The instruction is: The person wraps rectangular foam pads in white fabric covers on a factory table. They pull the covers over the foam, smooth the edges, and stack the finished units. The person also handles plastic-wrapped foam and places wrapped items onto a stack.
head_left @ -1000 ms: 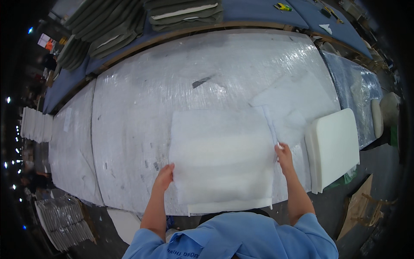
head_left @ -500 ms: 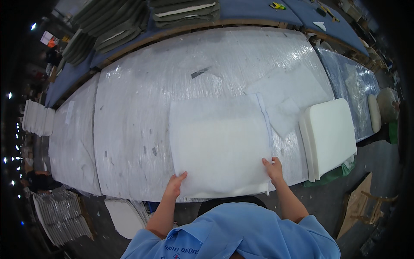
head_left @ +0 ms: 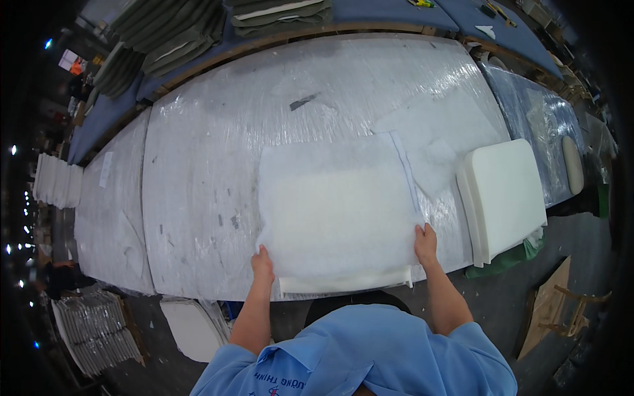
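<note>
A thin white sheet of batting (head_left: pixel 310 158) lies over a cream foam pad (head_left: pixel 347 282), whose near edge sticks out from under it. The pad's yellowish block shows through the sheet, and a dark seam line runs down the sheet's right side. At the sheet's near left edge, my left hand (head_left: pixel 263 265) is closed on the batting. My right hand (head_left: pixel 426 244) grips the opposite edge, fingers bent over it. Between both hands the sheet is fairly flat.
Plastic film covers the wide table (head_left: pixel 198 171). Loose batting pieces (head_left: pixel 439 135) lie on the right, beside stacked white foam cushions (head_left: pixel 505 198). Grey-green cushions (head_left: pixel 178 39) are piled on the blue far table (head_left: pixel 376 16). A wooden frame (head_left: pixel 561 310) stands on the floor at right.
Both hands have moved away from my body and slightly outward, drawing the batting's near edge back. More of the foam pad's front edge now shows.
</note>
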Demonstrator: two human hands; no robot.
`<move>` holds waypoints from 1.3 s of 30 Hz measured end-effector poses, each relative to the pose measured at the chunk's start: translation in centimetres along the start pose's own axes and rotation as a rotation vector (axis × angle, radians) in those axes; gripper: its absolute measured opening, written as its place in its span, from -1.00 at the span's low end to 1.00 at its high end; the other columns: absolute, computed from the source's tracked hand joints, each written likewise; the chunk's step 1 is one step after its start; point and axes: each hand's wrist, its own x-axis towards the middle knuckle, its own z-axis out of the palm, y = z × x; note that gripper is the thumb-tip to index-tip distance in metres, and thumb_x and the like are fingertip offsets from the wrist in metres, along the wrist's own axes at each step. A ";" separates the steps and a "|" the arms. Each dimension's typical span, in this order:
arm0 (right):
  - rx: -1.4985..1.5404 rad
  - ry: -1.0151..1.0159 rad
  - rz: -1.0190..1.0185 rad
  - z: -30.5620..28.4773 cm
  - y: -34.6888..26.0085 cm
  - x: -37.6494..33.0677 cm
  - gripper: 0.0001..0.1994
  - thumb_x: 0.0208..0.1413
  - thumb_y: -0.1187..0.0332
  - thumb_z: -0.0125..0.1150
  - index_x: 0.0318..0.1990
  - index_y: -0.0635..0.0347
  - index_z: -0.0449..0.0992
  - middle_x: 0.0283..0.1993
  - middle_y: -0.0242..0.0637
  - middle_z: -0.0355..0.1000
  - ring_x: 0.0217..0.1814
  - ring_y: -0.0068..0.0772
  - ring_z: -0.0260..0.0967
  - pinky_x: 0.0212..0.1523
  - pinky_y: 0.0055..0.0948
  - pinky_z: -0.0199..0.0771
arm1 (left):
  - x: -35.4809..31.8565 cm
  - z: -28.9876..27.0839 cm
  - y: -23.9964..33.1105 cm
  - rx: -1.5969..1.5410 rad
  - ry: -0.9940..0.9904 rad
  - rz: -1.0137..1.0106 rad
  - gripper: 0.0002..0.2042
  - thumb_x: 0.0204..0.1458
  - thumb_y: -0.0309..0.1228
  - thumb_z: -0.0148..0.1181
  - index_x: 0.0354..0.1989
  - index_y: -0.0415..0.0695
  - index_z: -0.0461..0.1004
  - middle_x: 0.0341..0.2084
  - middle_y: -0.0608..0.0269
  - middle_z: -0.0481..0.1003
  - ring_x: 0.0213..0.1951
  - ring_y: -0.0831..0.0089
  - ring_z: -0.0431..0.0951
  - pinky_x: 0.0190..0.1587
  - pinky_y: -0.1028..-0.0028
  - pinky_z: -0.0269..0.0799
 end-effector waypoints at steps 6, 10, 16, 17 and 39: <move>-0.037 -0.004 -0.098 -0.1 -0.3 2.1 -0.77 0.34 0.35 0.12 -0.12 0.43 0.48 -0.36 -0.21 0.47 -0.32 -0.47 0.32 -0.24 -0.36 0.37 | 2.4 0.0 1.6 0.024 -0.039 -0.008 -0.34 0.35 -0.09 0.10 0.30 -0.53 0.22 0.14 -0.16 0.46 0.07 0.11 0.55 0.13 0.24 0.49; 0.027 -0.022 -0.099 -0.7 1.0 2.5 -0.73 0.33 0.31 0.14 -0.14 0.44 0.47 -0.31 0.01 0.49 -0.27 -0.17 0.42 -0.18 -0.27 0.40 | 2.7 0.4 1.7 0.052 -0.011 -0.047 -0.31 0.35 -0.10 0.10 0.34 -0.53 0.15 0.19 -0.17 0.42 0.11 0.07 0.52 0.16 0.19 0.48; 0.112 -0.062 -0.045 -0.8 1.3 2.5 -0.71 0.33 0.28 0.16 -0.14 0.45 0.47 -0.35 -0.02 0.48 -0.30 -0.25 0.42 -0.20 -0.28 0.40 | 3.6 -0.1 2.0 -0.020 -0.105 -0.062 -0.31 0.35 -0.13 0.11 0.35 -0.54 0.11 0.21 -0.18 0.40 0.12 0.06 0.52 0.16 0.14 0.49; 0.123 -0.074 -0.027 -0.9 1.1 2.4 -0.71 0.33 0.27 0.16 -0.13 0.44 0.47 -0.36 -0.05 0.48 -0.31 -0.30 0.41 -0.21 -0.30 0.40 | 3.6 0.0 2.0 -0.016 -0.084 -0.064 -0.32 0.35 -0.13 0.11 0.35 -0.53 0.13 0.20 -0.16 0.42 0.12 0.07 0.52 0.15 0.14 0.49; -0.060 0.071 -0.027 0.1 -4.3 6.8 -0.59 0.27 0.04 0.28 -0.36 0.27 0.50 -0.51 -0.40 0.35 -0.41 -0.51 0.27 -0.36 -0.36 0.30 | 5.4 0.9 5.3 0.355 -0.313 0.199 -0.57 0.25 -0.07 0.23 -0.08 -0.28 0.56 -0.34 0.26 0.55 -0.33 0.41 0.52 -0.23 0.32 0.49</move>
